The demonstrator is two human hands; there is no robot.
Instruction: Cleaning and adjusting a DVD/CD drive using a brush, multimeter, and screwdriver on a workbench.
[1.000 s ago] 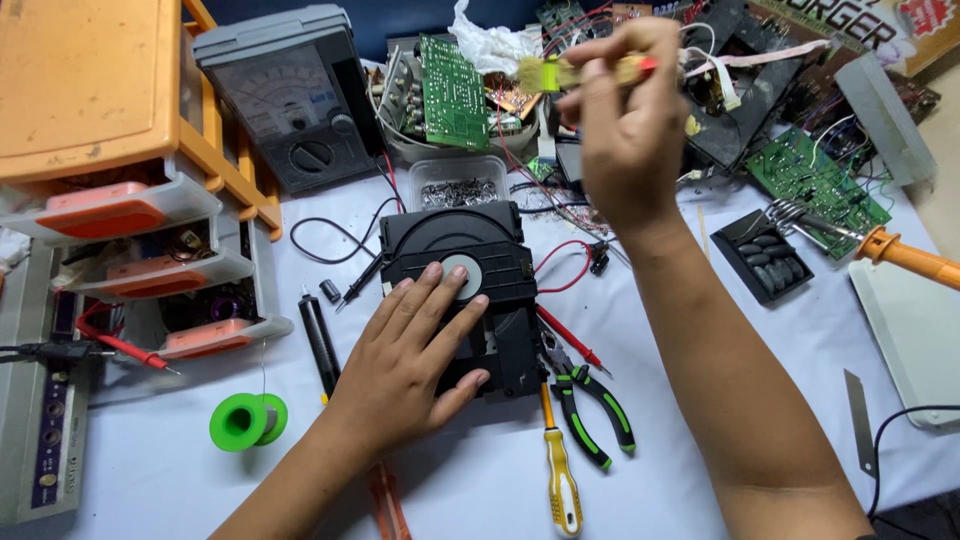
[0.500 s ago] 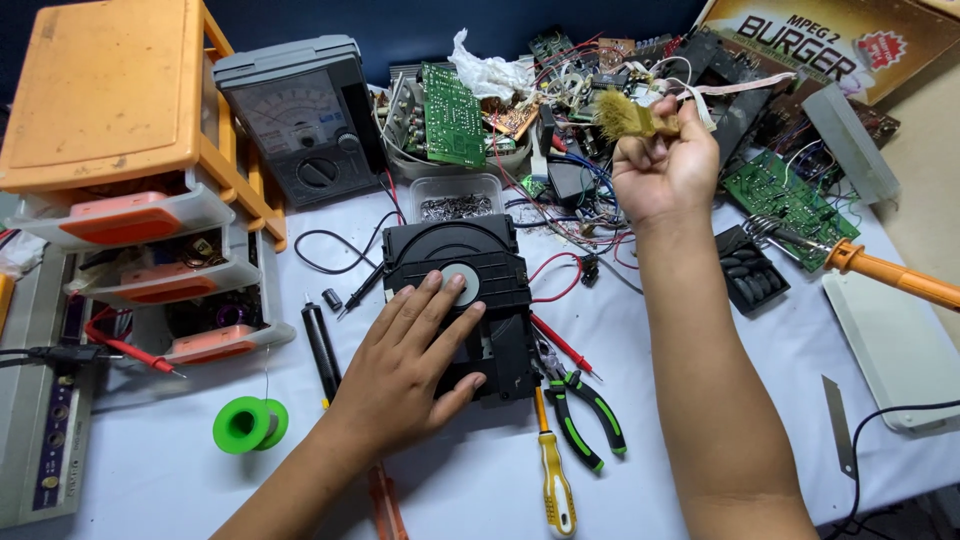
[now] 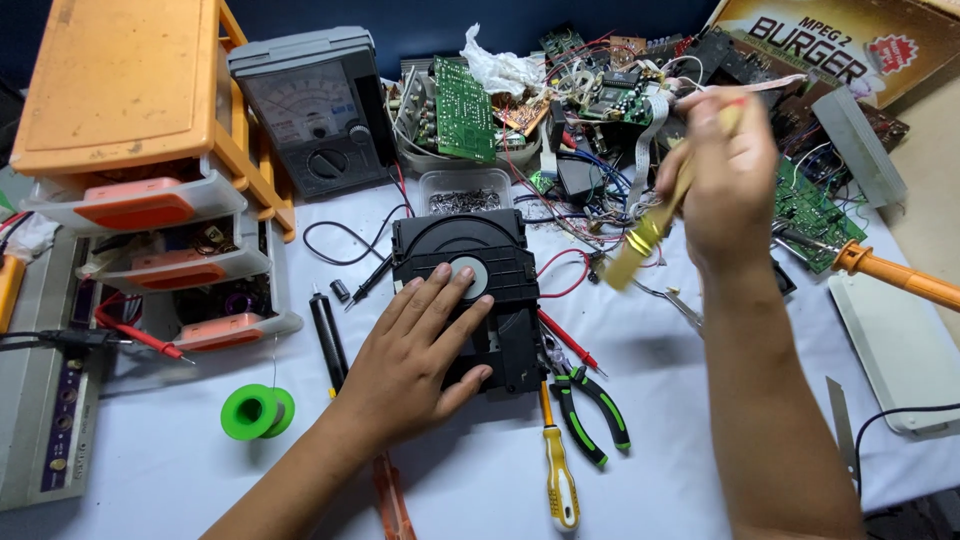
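Fingers of left hand (image 3: 415, 350) spread flat, pinning black disc drive (image 3: 470, 285); right hand (image 3: 725, 185) pinching small brush (image 3: 650, 225), raised. Dusting step, I'd guess; next needs bristles lowered onto drive.

My left hand (image 3: 415, 355) lies flat on the black disc drive (image 3: 470, 270) and hides much of its top. The little brush (image 3: 650, 225) in my right hand (image 3: 725, 185) is blurry, so I cannot make out its bristles. The orange drawer box (image 3: 130, 150) and the grey box (image 3: 45, 400) on the counter (image 3: 700, 420) are cut off at the left edge.
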